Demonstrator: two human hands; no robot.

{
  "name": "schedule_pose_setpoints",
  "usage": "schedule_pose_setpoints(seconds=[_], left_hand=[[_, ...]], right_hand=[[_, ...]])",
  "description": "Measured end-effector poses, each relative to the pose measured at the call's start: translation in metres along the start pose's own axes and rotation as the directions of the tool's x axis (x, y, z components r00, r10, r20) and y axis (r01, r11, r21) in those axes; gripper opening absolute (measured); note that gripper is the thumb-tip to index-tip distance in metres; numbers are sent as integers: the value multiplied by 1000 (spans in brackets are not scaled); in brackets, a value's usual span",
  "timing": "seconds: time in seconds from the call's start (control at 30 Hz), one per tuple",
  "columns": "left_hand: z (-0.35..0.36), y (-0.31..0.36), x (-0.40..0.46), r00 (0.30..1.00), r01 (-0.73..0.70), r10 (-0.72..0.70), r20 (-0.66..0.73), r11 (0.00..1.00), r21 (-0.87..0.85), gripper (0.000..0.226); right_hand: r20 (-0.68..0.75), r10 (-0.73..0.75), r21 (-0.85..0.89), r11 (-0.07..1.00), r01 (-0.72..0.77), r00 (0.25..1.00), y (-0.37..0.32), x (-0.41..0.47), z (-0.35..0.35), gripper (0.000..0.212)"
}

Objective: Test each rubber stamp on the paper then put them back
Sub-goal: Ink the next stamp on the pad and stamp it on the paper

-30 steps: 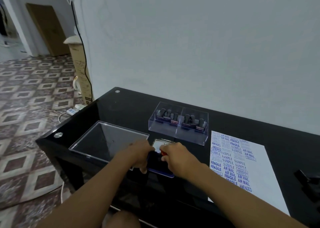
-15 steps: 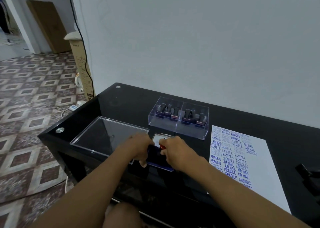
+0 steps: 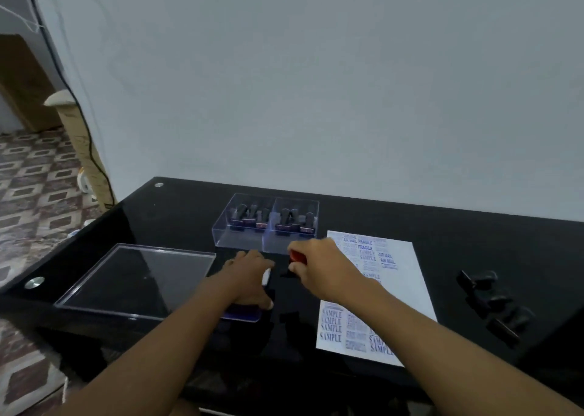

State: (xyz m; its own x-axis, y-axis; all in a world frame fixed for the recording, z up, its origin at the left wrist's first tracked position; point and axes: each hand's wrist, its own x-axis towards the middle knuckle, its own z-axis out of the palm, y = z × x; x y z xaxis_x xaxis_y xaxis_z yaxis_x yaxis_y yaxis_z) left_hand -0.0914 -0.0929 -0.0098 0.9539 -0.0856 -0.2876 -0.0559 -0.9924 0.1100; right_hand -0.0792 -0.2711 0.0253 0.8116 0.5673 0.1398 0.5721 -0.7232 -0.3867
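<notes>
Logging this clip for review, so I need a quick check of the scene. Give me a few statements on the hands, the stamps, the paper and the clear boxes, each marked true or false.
1. The right hand holds a stamp with a red part. True.
2. The paper is blank. False: it carries blue prints such as SAMPLE, AIR MAIL and FRAGILE.
3. The clear stamp box is empty. False: several dark-handled stamps stand in its two compartments.
4. The left hand rests on the ink pad. True.
5. The clear lid covers the stamp box. False: it lies flat on the table, to the box's left.
6. Loose black stamps lie to the right of the paper. True.
</notes>
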Motion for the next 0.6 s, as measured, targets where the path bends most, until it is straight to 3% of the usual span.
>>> schedule_pose_setpoints(seconds=[0.13, 0.27, 0.43, 0.6], left_hand=[[0, 58, 20, 991, -130, 131, 25, 990, -52, 90], [6, 103, 42, 964, -256, 264, 41, 955, -149, 60], [14, 122, 56, 961, -249, 261, 93, 961, -120, 91], [18, 126, 57, 961, -213, 227, 159, 972, -100, 91]], right_hand=[[-45, 131, -3, 991, -132, 990, 52, -30, -29, 8], [-91, 232, 0, 973, -233, 969, 105, -50, -56, 11], [-91, 330, -38, 942, -334, 940, 149, -51, -66, 8], [-78, 355, -33, 933, -359, 931, 169, -46, -61, 14]])
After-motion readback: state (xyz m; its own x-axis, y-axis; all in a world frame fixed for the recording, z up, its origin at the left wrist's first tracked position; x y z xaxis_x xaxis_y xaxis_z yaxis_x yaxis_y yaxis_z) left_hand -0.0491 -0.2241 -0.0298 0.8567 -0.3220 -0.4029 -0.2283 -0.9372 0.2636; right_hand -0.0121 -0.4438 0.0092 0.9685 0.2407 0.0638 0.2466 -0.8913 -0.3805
